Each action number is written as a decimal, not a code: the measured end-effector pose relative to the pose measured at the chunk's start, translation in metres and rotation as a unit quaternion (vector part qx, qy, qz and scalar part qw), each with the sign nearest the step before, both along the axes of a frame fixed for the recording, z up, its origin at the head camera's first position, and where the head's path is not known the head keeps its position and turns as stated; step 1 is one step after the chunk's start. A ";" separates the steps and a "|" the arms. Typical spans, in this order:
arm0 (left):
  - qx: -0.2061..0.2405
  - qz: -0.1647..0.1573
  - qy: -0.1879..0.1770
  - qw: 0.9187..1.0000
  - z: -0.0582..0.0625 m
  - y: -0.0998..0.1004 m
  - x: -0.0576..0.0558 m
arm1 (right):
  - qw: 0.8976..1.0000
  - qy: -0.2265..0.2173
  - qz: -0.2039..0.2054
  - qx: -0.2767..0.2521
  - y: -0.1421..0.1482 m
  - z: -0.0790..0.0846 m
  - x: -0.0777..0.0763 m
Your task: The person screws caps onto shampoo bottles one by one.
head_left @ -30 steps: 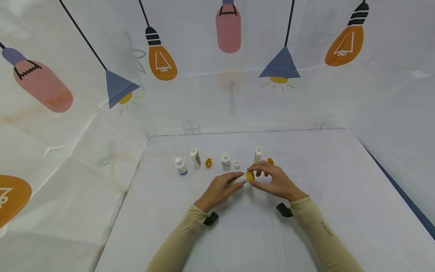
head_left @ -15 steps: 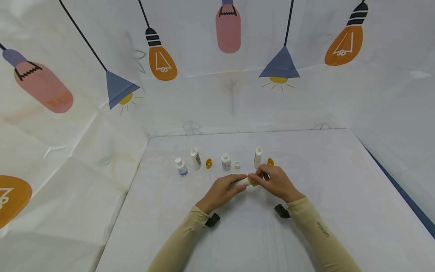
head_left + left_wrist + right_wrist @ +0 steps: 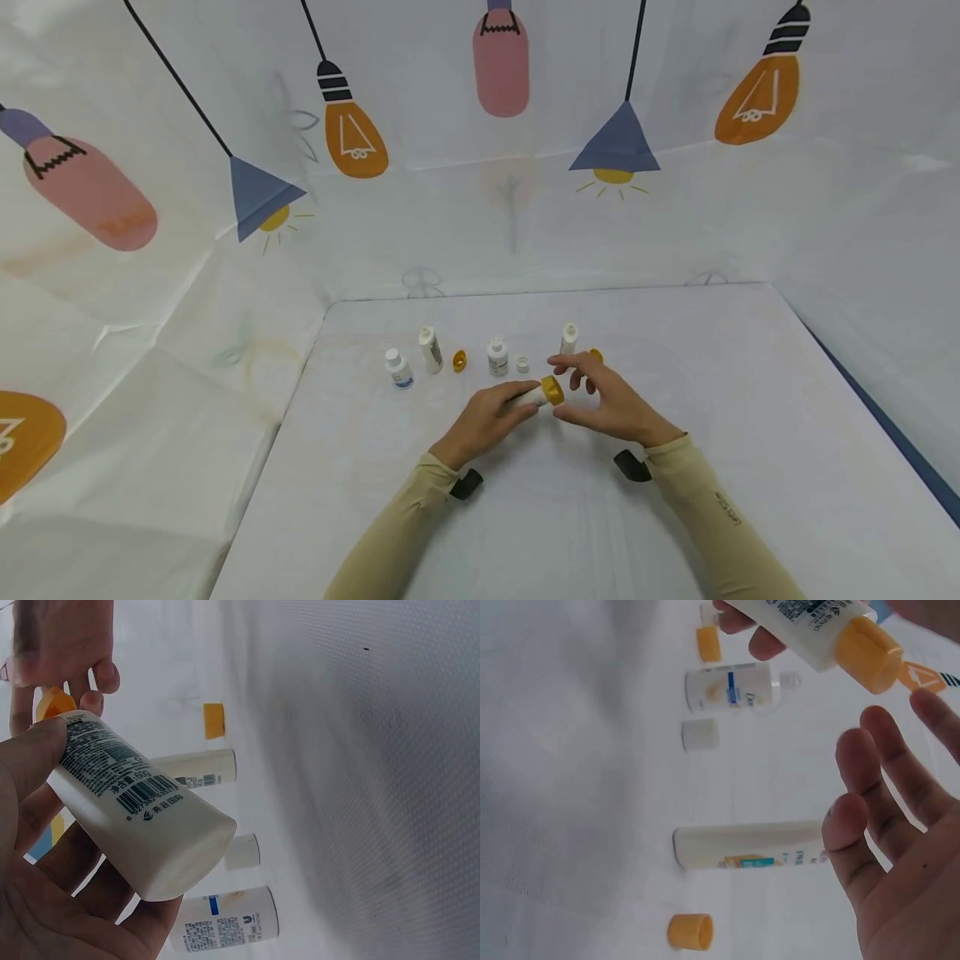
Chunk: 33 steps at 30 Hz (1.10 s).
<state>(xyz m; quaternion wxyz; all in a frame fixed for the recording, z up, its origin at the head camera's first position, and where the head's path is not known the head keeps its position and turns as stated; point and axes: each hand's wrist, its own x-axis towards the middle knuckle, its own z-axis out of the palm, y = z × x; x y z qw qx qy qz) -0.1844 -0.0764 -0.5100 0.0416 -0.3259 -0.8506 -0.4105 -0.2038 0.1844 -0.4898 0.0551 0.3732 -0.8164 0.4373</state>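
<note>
In the head view my left hand point(image 3: 483, 421) holds a white bottle point(image 3: 528, 398) tilted above the table, its orange-yellow cap point(image 3: 552, 390) toward my right hand. The left wrist view shows thumb and fingers wrapped round the bottle point(image 3: 142, 817), with printed text and a barcode facing up. My right hand point(image 3: 611, 406) is spread beside the cap; in the right wrist view its fingers point(image 3: 859, 761) stand apart from the cap point(image 3: 868, 654). Whether the right thumb touches the cap cannot be told.
Behind the hands, a white-capped bottle point(image 3: 399, 368), an uncapped bottle point(image 3: 431, 350), a yellow cap point(image 3: 460, 361), a small bottle point(image 3: 498, 357) and a white cap point(image 3: 522, 364) stand in a row. Farther right are another white bottle point(image 3: 569, 338) and a yellow cap point(image 3: 597, 355), partly hidden.
Half a second ago the right fingers were bunched over the yellow cap; now they have spread and drawn back from it. The left hand keeps its grip on the bottle, almost unmoved.
</note>
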 end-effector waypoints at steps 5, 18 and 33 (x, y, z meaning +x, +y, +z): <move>0.006 -0.011 -0.001 1.000 -0.001 -0.001 -0.001 | 0.999 0.015 0.042 0.005 0.003 -0.002 -0.002; -0.003 -0.010 -0.016 1.000 -0.005 -0.003 0.000 | 1.000 0.018 0.016 -0.009 0.000 -0.009 0.002; -0.002 -0.011 0.002 1.000 -0.003 0.000 -0.001 | 0.999 0.034 -0.020 0.005 -0.002 -0.010 -0.002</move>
